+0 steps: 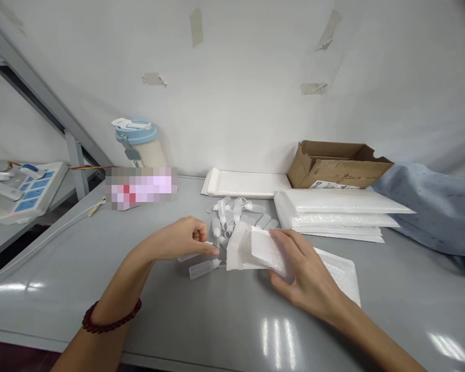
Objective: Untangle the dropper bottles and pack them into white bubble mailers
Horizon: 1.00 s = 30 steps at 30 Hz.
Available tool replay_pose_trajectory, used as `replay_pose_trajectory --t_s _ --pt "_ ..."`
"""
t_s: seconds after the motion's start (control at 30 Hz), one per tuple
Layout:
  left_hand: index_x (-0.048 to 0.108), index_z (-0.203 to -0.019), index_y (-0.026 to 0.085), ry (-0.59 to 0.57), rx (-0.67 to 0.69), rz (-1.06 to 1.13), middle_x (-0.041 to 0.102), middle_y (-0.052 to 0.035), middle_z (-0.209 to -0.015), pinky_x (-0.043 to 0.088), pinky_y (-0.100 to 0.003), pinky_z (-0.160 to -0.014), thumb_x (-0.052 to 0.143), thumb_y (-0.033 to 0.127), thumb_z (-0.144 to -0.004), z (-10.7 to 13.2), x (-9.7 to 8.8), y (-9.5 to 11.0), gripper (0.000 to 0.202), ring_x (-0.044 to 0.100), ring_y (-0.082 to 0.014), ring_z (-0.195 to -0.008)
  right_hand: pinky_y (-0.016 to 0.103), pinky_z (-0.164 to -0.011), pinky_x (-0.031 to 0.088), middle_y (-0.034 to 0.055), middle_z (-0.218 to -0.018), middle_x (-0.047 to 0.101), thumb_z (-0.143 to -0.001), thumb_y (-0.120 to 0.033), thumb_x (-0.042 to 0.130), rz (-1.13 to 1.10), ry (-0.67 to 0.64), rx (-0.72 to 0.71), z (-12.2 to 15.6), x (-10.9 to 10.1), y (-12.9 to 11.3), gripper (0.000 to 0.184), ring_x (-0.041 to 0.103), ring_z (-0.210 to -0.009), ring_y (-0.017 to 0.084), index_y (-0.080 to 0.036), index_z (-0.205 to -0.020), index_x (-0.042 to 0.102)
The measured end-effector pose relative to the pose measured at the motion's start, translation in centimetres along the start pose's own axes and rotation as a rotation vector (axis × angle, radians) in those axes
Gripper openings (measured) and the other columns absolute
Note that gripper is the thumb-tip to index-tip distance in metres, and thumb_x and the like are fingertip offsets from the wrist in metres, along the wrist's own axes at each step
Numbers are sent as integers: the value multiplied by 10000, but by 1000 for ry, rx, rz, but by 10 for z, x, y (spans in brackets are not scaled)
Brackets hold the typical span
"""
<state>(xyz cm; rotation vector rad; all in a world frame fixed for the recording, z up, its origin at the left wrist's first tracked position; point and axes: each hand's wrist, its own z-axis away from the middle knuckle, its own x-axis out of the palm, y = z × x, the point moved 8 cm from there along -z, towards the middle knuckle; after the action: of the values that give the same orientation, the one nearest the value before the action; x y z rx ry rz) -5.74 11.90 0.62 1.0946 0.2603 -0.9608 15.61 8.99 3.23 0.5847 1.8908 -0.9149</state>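
My right hand [304,266] is wrapped round a white bubble mailer [267,250], its open end and flap tilted toward the left. My left hand [188,238] is closed in a pinch just left of that flap. A white tip shows between its thumb and fingers, apparently of a small plastic squeeze bottle [187,257] partly hidden under the hand. Another clear squeeze bottle [203,269] lies on the table below the thumb. Behind the flap is a loose pile of similar squeeze bottles [237,209] with white caps.
Padded mailers [333,201] are stacked at right, with flat mailers [251,183] by the wall. Behind stand a cardboard box [333,170] and a blue-lidded tumbler [139,139]. A blurred pink package [143,190], a cable [42,248] and blue cloth [422,206] lie around the grey table [201,325].
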Motion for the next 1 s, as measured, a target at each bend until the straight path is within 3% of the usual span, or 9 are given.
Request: replay_pose_trajectory --t_s 0.17,0.27,0.4,0.57,0.63,0.77,0.9,1.0 --pt "256 -547 184 20 49 11 172 48 -561 123 -260 -461 494 384 -792 3 -4 5 395 159 -98 -515 455 -882 473 146 -1192 468 -749 -224 549 5 -5 -11 2 2 -1 581 492 -1078 285 -163 -1290 343" --pt "238 -537 179 -13 97 29 147 42 -574 110 -273 -468 420 254 -789 -2 0 8 320 127 -101 -525 460 -883 470 148 -1193 476 -748 -220 551 8 -8 -13 1 3 -2 582 497 -1082 286 -165 -1288 341" --pt "418 -546 166 0 106 96 212 46 -548 145 -248 -459 405 260 -802 -5 2 10 274 188 -94 -508 460 -872 474 143 -1188 488 -740 -211 555 -5 0 -14 0 3 -2 583 506 -1078 286 -177 -1282 343" --pt "569 -715 169 230 96 430 441 46 -557 287 -200 -459 514 407 -813 1 -14 15 263 377 -82 -491 469 -864 474 139 -1187 484 -739 -212 555 -21 1 3 -1 2 -2 579 506 -1072 296 -189 -1279 348" --pt "587 -769 171 259 140 491 557 26 -630 353 -196 -485 577 398 -788 3 -12 21 229 465 -87 -525 472 -856 475 142 -1189 481 -748 -219 552 -22 6 12 0 2 -1 576 505 -1067 298 -191 -1283 341" --pt "635 -799 166 153 198 505 617 8 -674 434 -214 -555 620 366 -765 -1 12 35 204 547 -104 -581 478 -852 469 148 -1183 483 -768 -231 542 0 26 9 1 3 -2 556 495 -1060 301 -180 -1282 336" --pt "676 -855 179 -2 224 415 581 25 -566 407 -226 -519 543 332 -809 -4 44 49 208 508 -104 -508 468 -859 469 148 -1185 482 -777 -234 534 -10 5 13 2 7 -2 544 488 -1064 296 -164 -1282 344" --pt "670 -922 196 -49 268 357 552 46 -521 387 -226 -513 482 279 -833 1 48 57 224 474 -93 -455 464 -851 477 147 -1181 483 -786 -232 524 -30 13 5 1 5 -3 542 494 -1060 290 -165 -1290 336"
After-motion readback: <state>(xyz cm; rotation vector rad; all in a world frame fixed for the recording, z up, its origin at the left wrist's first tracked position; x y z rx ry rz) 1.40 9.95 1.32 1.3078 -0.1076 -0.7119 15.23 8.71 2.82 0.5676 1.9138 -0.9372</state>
